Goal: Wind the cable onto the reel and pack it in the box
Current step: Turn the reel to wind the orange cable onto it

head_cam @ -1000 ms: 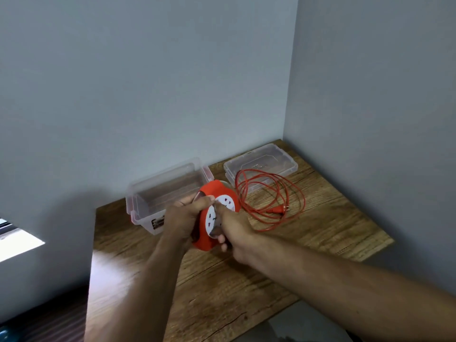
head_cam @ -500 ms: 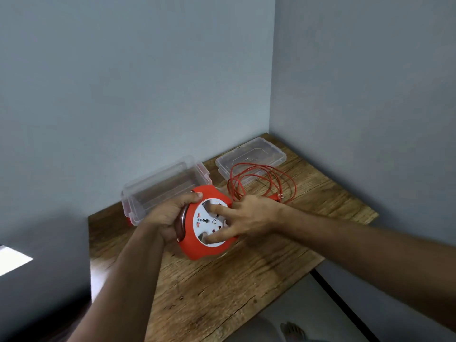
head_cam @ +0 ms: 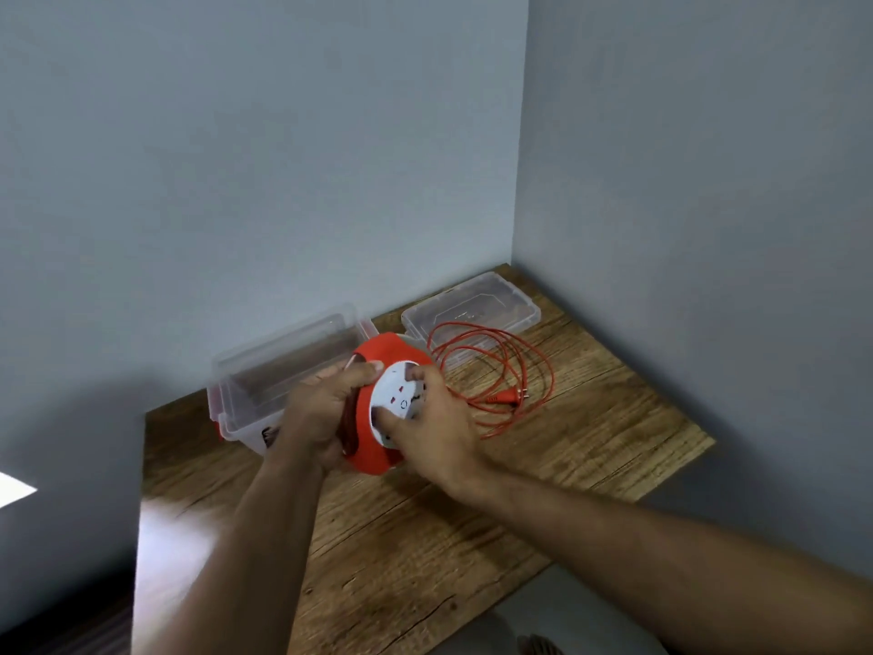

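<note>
An orange cable reel [head_cam: 378,354] with a white socket face is held above the wooden table [head_cam: 425,536]. My left hand [head_cam: 321,408] grips its left rim, thumb over the top. My right hand [head_cam: 434,418] lies on the white face with fingers spread and pressed against it. The loose orange cable [head_cam: 496,366] lies in coils on the table to the right, its plug [head_cam: 508,396] at the near side of the coils. The clear plastic box [head_cam: 264,371] stands open behind my left hand.
The box's clear lid [head_cam: 500,300] lies flat in the far right corner, partly under the cable. Grey walls close the table at the back and right. The table's front edge runs diagonally, with floor below it.
My right hand has shifted on the white face, from reaching across it to pressing it from below and the right. The reel has tilted slightly. The cable coils look unchanged.
</note>
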